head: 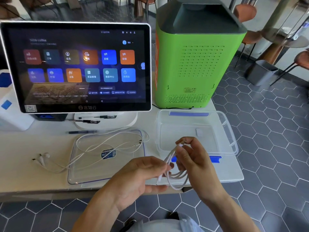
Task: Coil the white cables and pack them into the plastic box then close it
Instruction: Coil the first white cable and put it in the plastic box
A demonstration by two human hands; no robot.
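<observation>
Loops of a coiled white cable (177,177) hang from the right hand (192,158), whose fingers curl around the bundle, one plug pinched at the fingertips. Beside it, the left hand (142,174) pinches the cable's loose end between thumb and fingers. Just beyond the right hand sits the open plastic box (230,136) on the table (33,148). Beyond the left hand, a second white cable (107,143) sprawls across the lid (87,174).
</observation>
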